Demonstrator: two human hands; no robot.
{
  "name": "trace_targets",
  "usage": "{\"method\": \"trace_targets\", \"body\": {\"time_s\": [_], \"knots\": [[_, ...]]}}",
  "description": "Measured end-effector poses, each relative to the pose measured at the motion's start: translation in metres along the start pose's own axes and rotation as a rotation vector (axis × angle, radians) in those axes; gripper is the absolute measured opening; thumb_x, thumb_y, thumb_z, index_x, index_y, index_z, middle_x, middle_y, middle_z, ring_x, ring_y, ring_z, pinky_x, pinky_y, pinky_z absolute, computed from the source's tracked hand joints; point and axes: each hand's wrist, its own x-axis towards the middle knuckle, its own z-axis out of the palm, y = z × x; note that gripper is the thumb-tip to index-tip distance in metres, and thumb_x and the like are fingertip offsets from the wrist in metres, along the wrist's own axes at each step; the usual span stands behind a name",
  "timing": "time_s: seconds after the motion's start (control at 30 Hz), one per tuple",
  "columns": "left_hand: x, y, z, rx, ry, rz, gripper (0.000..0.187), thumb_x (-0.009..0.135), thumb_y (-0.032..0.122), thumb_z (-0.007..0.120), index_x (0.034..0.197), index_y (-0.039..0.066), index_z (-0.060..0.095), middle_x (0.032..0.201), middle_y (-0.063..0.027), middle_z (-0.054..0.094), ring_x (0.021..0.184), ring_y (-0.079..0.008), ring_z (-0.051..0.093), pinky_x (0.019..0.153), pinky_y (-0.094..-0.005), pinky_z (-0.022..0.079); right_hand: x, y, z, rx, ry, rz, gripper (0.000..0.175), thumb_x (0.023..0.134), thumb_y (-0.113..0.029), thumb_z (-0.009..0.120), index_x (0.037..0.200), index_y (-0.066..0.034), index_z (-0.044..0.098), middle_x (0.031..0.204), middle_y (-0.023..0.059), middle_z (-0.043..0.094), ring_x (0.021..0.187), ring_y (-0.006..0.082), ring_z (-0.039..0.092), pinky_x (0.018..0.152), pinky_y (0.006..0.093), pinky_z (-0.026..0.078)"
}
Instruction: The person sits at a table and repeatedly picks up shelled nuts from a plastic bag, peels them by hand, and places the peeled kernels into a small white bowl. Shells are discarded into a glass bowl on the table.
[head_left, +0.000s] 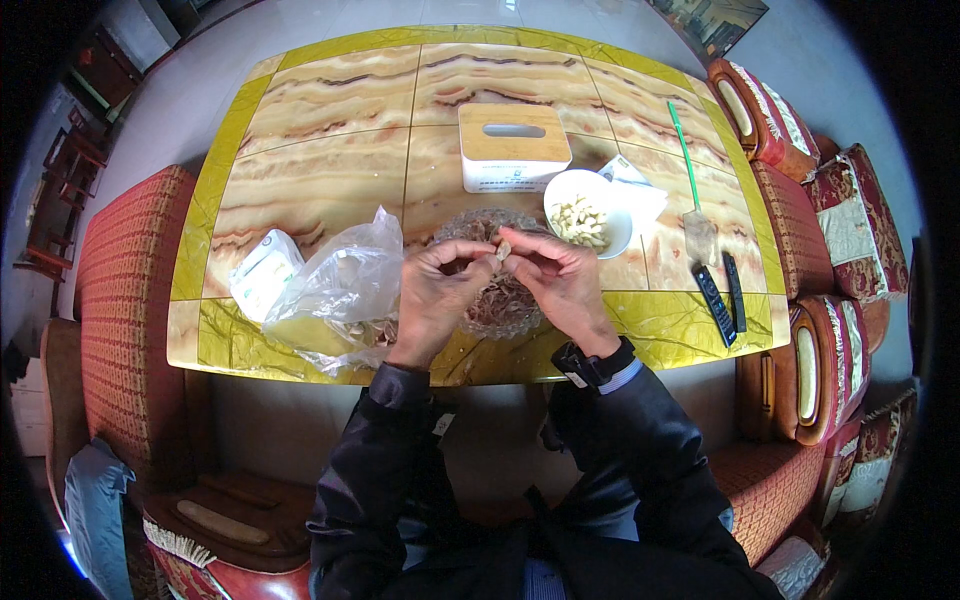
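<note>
My left hand (436, 304) and my right hand (566, 289) meet fingertip to fingertip over a cut-glass bowl (501, 330). Pinched between them is a small pale clove (503, 250), apparently garlic with some skin on it. Papery brownish skins (504, 304) fill the glass bowl, partly hidden by my hands. Just beyond my right hand, a white bowl (619, 229) holds several peeled garlic cloves (577, 221). To the left of my left hand lies a crumpled clear plastic bag (345, 274) with skins or bulbs inside, hard to make out.
A tissue box with a wooden lid (514, 142) stands behind the bowls. At right lie a green-handled fly swatter (684, 154) and two black remote controls (714, 304) (734, 292). A white packet (266, 274) sits at left. Red patterned seats (135, 300) flank the marble-topped table (322, 165).
</note>
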Motion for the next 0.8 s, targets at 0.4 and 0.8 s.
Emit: {"method": "trace_targets", "body": {"time_s": [0.4,0.8], "knots": [[-0.001,-0.009,-0.001,0.055,0.037,0.019,0.005,0.084,0.004,0.074,0.088,0.000,0.075,0.080,0.0012,0.068,0.071,-0.0029,0.056,0.063,-0.0189,0.046,-0.007,0.005,0.003,-0.176,-0.039,-0.101,0.038,0.089,0.011,0.063,0.123,-0.0052,0.068,0.113,0.0062,0.072,0.098,0.0072,0.063,0.088,0.0220,0.052],[0.001,0.005,-0.005,-0.033,-0.031,-0.152,0.012,0.088,0.005,0.070,0.097,-0.001,0.073,0.086,-0.0038,0.072,0.074,-0.0041,0.060,0.064,-0.0194,0.048,0.000,-0.004,0.001,-0.278,-0.053,-0.288,0.039,0.087,0.012,0.061,0.122,-0.0036,0.068,0.117,0.0138,0.069,0.102,0.0202,0.067,0.088,0.0282,0.054]]}}
